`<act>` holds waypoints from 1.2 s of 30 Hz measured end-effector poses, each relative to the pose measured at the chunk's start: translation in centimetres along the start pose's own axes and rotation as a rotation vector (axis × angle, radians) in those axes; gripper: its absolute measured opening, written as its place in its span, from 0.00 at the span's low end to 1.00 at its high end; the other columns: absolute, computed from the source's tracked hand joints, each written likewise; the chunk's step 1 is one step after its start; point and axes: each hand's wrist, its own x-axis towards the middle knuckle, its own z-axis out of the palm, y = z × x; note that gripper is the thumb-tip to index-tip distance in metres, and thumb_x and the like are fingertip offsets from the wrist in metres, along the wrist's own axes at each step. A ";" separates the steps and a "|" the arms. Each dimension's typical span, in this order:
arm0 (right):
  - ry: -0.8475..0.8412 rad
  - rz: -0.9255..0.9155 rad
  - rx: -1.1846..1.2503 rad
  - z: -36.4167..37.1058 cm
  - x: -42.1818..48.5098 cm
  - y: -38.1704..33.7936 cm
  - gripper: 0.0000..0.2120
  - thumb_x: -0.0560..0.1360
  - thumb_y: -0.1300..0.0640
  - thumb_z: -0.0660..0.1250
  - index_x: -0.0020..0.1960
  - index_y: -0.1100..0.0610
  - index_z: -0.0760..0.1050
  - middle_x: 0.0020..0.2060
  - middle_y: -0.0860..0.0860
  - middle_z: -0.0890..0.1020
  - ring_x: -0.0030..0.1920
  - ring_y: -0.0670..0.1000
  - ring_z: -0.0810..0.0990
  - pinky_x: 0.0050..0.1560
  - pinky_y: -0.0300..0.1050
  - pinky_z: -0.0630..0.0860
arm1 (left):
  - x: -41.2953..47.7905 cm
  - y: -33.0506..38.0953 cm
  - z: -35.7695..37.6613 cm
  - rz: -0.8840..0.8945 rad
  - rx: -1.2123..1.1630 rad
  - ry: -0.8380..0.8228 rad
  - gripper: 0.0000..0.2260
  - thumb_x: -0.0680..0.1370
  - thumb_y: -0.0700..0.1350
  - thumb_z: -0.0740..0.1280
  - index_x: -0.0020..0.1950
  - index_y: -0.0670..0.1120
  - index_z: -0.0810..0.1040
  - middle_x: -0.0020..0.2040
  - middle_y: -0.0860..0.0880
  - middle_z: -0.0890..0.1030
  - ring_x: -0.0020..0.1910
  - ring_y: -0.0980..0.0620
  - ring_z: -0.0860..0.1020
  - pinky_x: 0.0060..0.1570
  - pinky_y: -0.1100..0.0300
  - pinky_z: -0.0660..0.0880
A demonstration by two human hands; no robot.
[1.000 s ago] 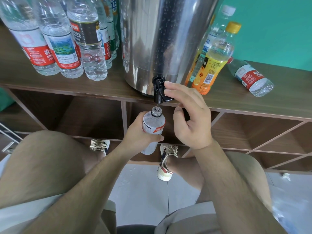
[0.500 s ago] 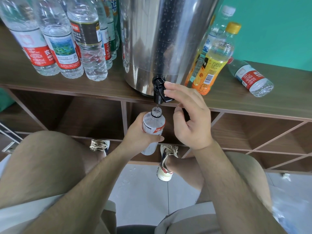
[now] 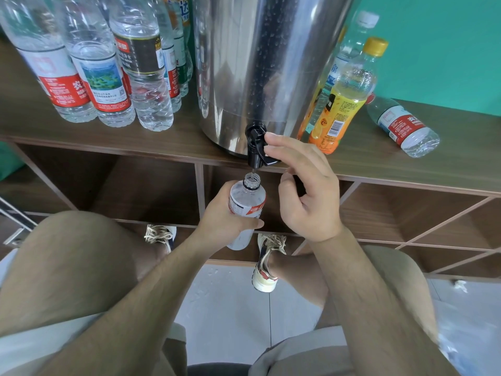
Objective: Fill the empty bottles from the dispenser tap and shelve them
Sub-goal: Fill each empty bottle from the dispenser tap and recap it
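A steel dispenser (image 3: 260,63) stands on the wooden shelf top (image 3: 162,139), its black tap (image 3: 256,147) hanging over the front edge. My left hand (image 3: 225,218) grips a small clear bottle (image 3: 248,198) with a red and white label, uncapped, its mouth right under the spout. A thin stream of water runs into it. My right hand (image 3: 303,185) presses the tap lever with index and middle fingertips; its thumb is curled below.
Several filled water bottles (image 3: 108,77) stand left of the dispenser. An orange-label bottle (image 3: 341,104) with a yellow cap and a white-capped bottle behind it stand to the right. One bottle (image 3: 404,127) lies on its side further right. Open cubbies (image 3: 151,191) lie below; my knees and shoes flank them.
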 end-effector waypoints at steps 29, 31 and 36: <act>0.001 -0.002 0.001 0.0 0.0 0.0 0.26 0.68 0.79 0.60 0.62 0.66 0.82 0.66 0.58 0.82 0.65 0.57 0.80 0.63 0.48 0.75 | 0.2 0.0 0.1 0.004 0.005 0.003 0.35 0.69 0.44 0.83 0.71 0.53 0.69 0.62 0.54 0.79 0.60 0.51 0.78 0.59 0.59 0.71; 0.001 -0.001 0.000 0.0 0.0 -0.1 0.27 0.68 0.79 0.60 0.62 0.66 0.82 0.66 0.58 0.82 0.65 0.57 0.81 0.64 0.47 0.74 | 0.2 -0.1 0.1 0.005 0.004 0.002 0.35 0.69 0.44 0.82 0.71 0.53 0.69 0.62 0.54 0.79 0.60 0.50 0.78 0.59 0.59 0.72; -0.002 0.004 -0.012 -0.1 0.1 -0.2 0.27 0.68 0.79 0.60 0.63 0.66 0.81 0.66 0.58 0.81 0.65 0.58 0.80 0.67 0.46 0.73 | 0.2 -0.2 0.1 0.011 0.004 0.011 0.35 0.69 0.44 0.83 0.70 0.54 0.69 0.61 0.55 0.79 0.60 0.52 0.78 0.59 0.59 0.73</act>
